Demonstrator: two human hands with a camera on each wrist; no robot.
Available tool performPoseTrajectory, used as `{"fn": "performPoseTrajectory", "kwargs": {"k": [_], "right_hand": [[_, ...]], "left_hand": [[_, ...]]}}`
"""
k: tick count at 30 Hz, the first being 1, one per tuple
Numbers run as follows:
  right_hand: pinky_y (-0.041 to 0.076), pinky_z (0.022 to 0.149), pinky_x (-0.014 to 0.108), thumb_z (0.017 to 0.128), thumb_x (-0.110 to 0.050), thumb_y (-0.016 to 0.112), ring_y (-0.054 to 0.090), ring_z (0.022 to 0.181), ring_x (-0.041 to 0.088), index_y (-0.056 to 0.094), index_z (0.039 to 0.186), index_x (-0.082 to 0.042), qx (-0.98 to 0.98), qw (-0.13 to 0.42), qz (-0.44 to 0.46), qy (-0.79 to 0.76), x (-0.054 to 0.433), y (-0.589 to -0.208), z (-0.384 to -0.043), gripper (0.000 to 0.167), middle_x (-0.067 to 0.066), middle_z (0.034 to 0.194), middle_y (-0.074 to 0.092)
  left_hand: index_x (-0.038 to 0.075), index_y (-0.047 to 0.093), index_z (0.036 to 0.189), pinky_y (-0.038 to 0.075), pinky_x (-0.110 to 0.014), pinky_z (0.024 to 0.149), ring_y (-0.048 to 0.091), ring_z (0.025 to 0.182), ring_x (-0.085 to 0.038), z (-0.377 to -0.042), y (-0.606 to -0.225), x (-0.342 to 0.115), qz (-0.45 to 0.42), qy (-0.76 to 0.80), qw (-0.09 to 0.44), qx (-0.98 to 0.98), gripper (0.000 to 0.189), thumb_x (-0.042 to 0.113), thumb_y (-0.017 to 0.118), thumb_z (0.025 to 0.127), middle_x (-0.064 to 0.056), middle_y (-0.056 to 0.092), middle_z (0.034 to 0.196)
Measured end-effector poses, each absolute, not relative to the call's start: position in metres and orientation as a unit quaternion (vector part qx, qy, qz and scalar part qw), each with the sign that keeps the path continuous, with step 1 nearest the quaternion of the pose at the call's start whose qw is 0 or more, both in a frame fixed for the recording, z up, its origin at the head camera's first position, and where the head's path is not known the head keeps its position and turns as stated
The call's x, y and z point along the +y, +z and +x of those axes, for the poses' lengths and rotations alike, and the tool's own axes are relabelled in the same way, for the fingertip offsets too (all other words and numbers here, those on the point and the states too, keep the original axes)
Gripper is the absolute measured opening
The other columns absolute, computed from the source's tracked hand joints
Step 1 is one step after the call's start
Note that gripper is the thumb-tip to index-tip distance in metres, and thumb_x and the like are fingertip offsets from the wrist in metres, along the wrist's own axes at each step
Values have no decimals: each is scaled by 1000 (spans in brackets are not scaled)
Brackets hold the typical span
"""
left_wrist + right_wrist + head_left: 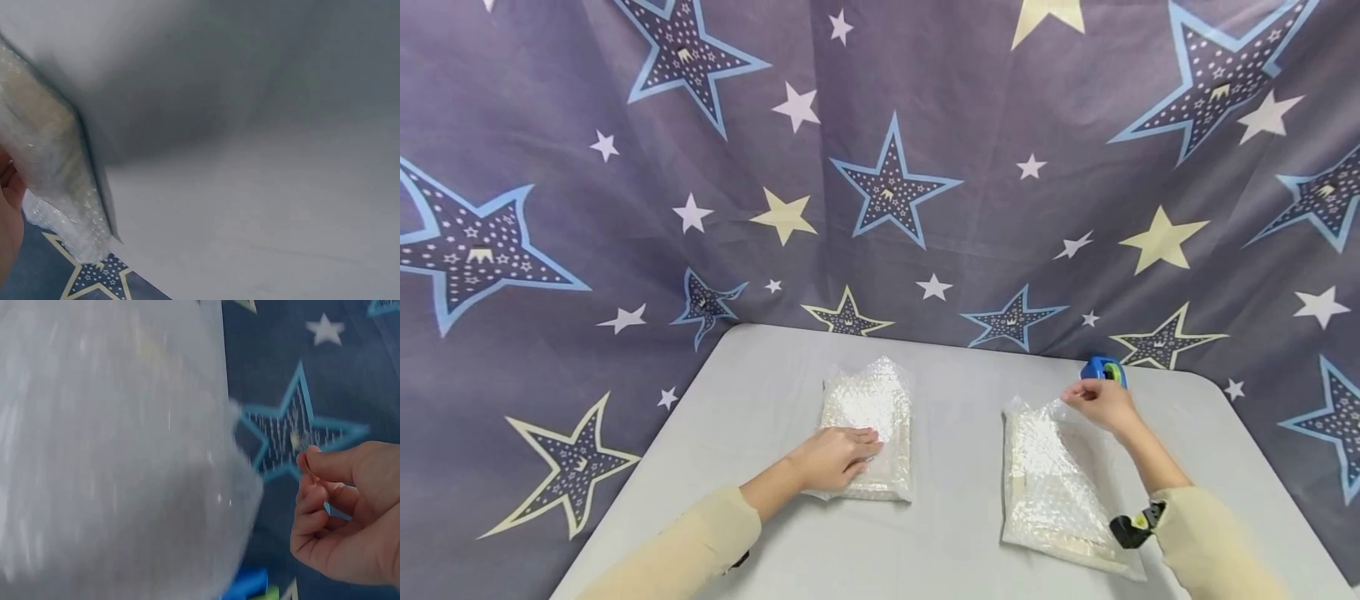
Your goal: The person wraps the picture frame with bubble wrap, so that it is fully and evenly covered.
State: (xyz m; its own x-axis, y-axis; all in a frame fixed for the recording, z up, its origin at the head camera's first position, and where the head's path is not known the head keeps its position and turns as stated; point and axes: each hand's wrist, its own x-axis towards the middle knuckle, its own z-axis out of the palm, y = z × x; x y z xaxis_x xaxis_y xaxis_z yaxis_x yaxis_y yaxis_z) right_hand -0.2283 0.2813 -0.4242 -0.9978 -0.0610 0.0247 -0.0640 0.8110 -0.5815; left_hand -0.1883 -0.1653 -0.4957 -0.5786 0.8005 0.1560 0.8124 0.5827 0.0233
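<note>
My left hand (838,457) rests flat with its fingers extended on a flat package in bubble wrap (876,400), left of the table's middle. In the left wrist view the side of that package (59,150) shows a tan core under the wrap. Above the far right corner of a second bubble-wrapped package (1041,492) is my right hand (1105,406). Its thumb and forefinger pinch a small clear strip (305,439) that looks like tape, apart from the wrap in the right wrist view. Right behind this hand stands a blue tape dispenser (1095,367) with a green roll.
Both packages lie on a white table (955,467) with rounded far corners. A dark star-patterned cloth (970,225) hangs directly behind the table and along its sides. The right forearm passes beside the second package, a black wrist camera (1131,530) close to its edge.
</note>
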Motion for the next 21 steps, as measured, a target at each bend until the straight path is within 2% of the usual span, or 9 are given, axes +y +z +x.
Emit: {"fn": "performPoseTrajectory", "kwargs": {"k": [7,15,21], "right_hand": [[40,56,22,89,-14,65,47,64,9,70,90,3,-932,-30,79,354,221,-430,-239,18,5,72,64],[42,56,20,87,-12,67,47,61,7,72,86,1,-919,-36,120,374,154,-438,-252,14,7,69,65],[43,57,19,85,-13,68,48,60,5,73,84,-1,-911,-56,191,362,102,-445,-256,13,7,69,67]], "left_hand": [[9,63,126,50,-37,105,60,124,-22,-186,-495,-159,-441,-50,50,-895,36,20,57,92,-9,64,131],[9,64,125,50,-38,104,61,123,-23,-186,-493,-160,-435,-59,51,-897,36,19,58,91,-10,64,129],[9,65,124,51,-38,104,61,122,-23,-185,-491,-160,-433,-60,44,-898,35,19,59,91,-10,64,129]]}}
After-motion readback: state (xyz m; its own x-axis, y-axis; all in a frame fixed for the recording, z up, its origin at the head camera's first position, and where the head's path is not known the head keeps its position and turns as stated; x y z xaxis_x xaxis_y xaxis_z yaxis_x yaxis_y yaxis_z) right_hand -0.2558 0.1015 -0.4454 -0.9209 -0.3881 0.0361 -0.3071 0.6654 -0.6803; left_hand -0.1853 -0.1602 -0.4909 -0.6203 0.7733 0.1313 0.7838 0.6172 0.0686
